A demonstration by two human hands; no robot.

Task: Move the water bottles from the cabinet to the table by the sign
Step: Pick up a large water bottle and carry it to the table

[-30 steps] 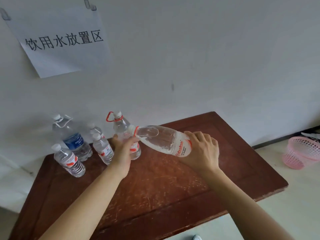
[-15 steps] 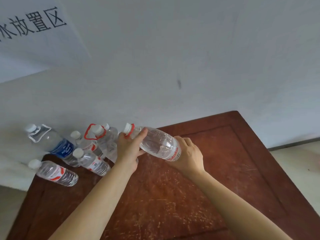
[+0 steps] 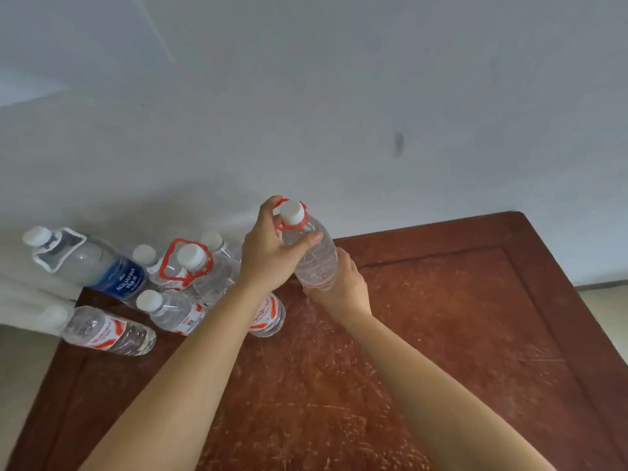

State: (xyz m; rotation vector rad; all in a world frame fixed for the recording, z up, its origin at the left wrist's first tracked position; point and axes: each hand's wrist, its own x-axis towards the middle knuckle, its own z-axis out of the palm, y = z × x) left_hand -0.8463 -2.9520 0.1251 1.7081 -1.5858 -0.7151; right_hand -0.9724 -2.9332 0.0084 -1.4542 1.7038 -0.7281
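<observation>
A clear water bottle (image 3: pixel 314 256) with a white cap and a red carry ring stands nearly upright at the back of the brown wooden table (image 3: pixel 458 334). My left hand (image 3: pixel 272 253) grips its neck and shoulder just under the cap. My right hand (image 3: pixel 343 287) wraps its lower body close to the tabletop. To the left stand several more bottles: a big blue-labelled one (image 3: pixel 98 266), one with a red carry ring (image 3: pixel 200 277), and smaller red-labelled ones (image 3: pixel 108 331) (image 3: pixel 173 311). Another red-labelled bottle (image 3: pixel 268 314) is partly hidden behind my left forearm.
A white wall (image 3: pixel 373 96) rises right behind the table. A corner of the paper sign (image 3: pixel 68 35) shows at the top left. Pale floor (image 3: pixel 608 311) lies past the table's right edge.
The held bottle swung from tilted on its side to nearly upright and came down near the tabletop. My left hand shifted up to its neck. The view tilted down, hiding most of the sign.
</observation>
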